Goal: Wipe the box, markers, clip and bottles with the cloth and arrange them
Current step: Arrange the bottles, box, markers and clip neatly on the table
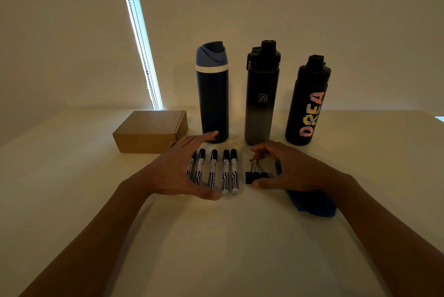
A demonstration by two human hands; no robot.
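Observation:
Three bottles stand in a row at the back: a navy one with a blue lid (212, 95), a black-to-grey one (262, 97) and a black one with coloured letters (308, 104). A brown cardboard box (149, 131) lies left of them. Several white markers with black caps (212, 169) lie side by side in front. A black binder clip (256, 173) lies to their right. My left hand (177, 169) hovers spread at the left side of the markers, partly covering one. My right hand (290, 169) arches over the clip with fingers spread, holding nothing. The blue cloth (312, 203) lies under my right wrist.
Everything sits on a white table (216, 248) against a pale wall. A bright strip of window light (139, 39) runs up the wall at the left. The room is dim.

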